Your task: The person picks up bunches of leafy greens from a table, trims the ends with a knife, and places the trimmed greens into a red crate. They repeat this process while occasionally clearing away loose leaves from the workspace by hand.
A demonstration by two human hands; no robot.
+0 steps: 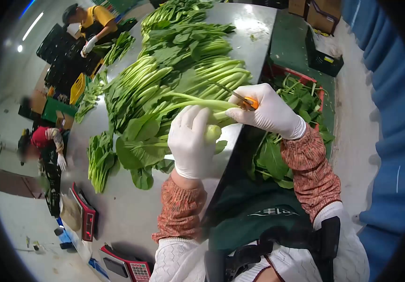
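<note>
White gloves cover both hands. My left hand [193,138] is closed around a leafy green vegetable [139,145], its leaves hanging to the left and its pale base beside the fingers. In my right hand [268,110] is a knife with an orange handle [251,103], its thin dark blade pointing up and left over the stalks. The right fingertips touch the stalk near its cut end. Just beyond my hands, rows of green vegetables [139,87] lie on the metal table [254,37].
A red crate [321,96] of leaves stands right of the table, with a black crate [324,61] behind. Red scales [88,221] sit at lower left. One person [101,23] handles greens across the table; another person [47,138] stands at left. Blue curtain [390,94] hangs right.
</note>
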